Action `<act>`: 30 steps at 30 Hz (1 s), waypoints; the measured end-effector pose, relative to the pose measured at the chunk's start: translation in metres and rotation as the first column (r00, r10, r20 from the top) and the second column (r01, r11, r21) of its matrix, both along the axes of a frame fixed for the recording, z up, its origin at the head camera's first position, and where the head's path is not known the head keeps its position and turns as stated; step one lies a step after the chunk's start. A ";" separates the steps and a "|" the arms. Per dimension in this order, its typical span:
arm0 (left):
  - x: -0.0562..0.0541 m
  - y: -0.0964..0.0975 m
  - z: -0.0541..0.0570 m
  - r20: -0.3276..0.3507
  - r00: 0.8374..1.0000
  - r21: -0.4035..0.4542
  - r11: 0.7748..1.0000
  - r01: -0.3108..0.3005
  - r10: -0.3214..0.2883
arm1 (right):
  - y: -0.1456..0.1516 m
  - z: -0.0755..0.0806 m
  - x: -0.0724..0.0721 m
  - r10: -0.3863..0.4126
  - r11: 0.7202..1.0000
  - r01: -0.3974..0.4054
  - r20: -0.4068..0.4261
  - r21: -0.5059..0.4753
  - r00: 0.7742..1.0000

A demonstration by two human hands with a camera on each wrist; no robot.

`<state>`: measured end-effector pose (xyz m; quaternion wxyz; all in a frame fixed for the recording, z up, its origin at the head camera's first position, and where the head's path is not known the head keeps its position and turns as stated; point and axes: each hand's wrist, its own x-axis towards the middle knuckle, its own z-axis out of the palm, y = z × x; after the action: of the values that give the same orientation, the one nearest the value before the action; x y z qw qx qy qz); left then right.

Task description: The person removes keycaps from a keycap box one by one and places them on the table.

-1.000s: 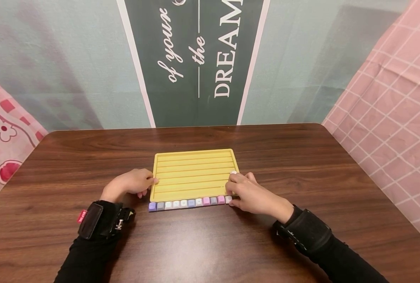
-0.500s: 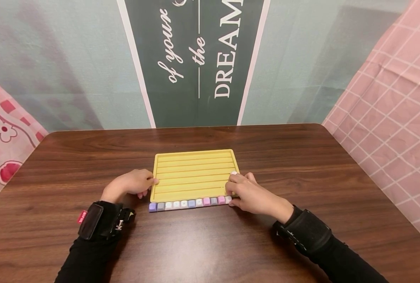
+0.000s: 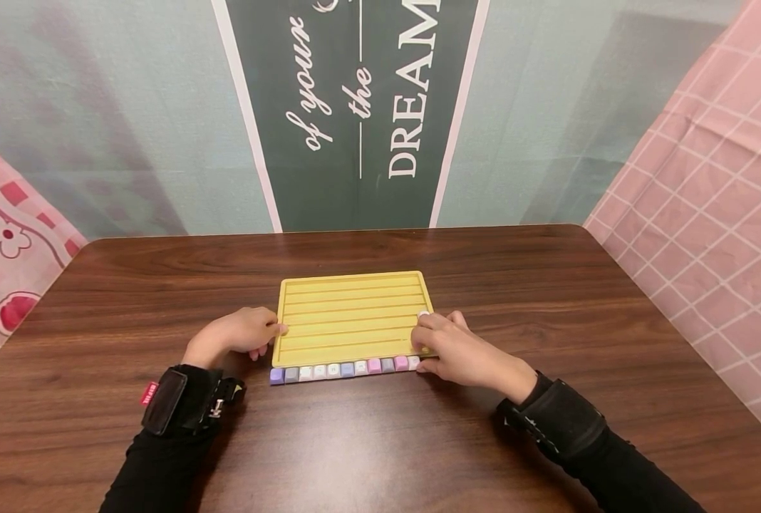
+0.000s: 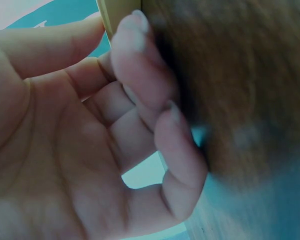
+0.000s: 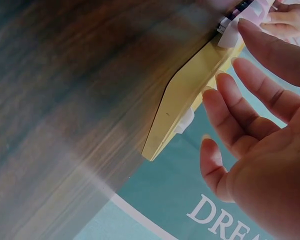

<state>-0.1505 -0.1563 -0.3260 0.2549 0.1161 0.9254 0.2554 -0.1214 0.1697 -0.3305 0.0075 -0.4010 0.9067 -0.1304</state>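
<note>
A yellow ridged tray (image 3: 353, 313) lies on the table. My left hand (image 3: 242, 333) pinches its left edge, the thumb on the rim and the other fingers curled at the side. Along the tray's near edge runs a row of keycaps (image 3: 347, 369) in purple, grey, white, blue and pink. My right hand (image 3: 460, 353) hovers over the tray's near right corner, fingers loosely bent and holding nothing. Its thumb (image 5: 270, 45) is close beside the end keycap (image 5: 230, 36); whether they touch I cannot tell. A white keycap (image 5: 186, 121) sits at the tray's right side, partly behind that hand.
The brown wooden table (image 3: 355, 442) stretches around the tray. Behind it hangs a green and grey cloth (image 3: 515, 128) with white lettering. Pink cloths hang at the left and right sides.
My right hand has shifted slightly to the right, its thumb drawing back from the end keycap. The left hand, tray and keycap row look the same.
</note>
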 end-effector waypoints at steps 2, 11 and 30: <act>0.000 0.000 0.000 0.000 1.000 0.000 1.000 0.001 -0.001 | 0.000 0.001 0.000 -0.008 1.000 0.008 0.001 0.000 1.000; 0.000 0.000 0.000 -0.006 1.000 -0.003 1.000 0.009 -0.009 | 0.003 0.006 -0.004 -0.049 0.999 0.049 -0.027 -0.007 0.998; -0.001 0.000 0.001 -0.004 1.000 -0.009 1.000 0.014 -0.014 | 0.007 0.005 -0.021 -0.199 0.980 0.197 -0.060 -0.032 0.978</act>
<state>-0.1512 -0.1567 -0.3253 0.2554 0.1218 0.9262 0.2493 -0.1422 0.1771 -0.3250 -0.0393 -0.3125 0.9402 -0.1297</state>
